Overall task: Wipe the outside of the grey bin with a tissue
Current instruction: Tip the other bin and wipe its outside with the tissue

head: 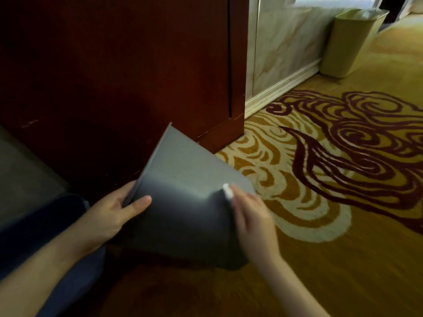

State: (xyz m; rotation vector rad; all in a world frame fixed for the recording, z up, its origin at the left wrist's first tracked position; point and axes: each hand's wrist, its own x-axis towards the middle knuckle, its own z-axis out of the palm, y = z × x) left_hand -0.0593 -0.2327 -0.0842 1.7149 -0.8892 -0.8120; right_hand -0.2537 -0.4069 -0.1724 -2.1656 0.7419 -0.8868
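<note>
Grey bin (183, 202) tipped over on the patterned carpet (343, 225), base end pointing at the dark wooden cabinet (114, 76). Left hand (109, 216) grips the bin's left edge, thumb on the upper face. Right hand (254, 220), motion-blurred, presses a white tissue (227, 191) to the bin's right edge. Beige bin (350, 42) stands well beyond the cabinet, against the wall.

bin (183, 179) on carpet (320, 259) — before cabinet (114, 65) | second bin (348, 42) far right — against wall (281, 46)

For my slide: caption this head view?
Left hand steadies tilted grey bin; right hand wipes it with tissue.
</note>
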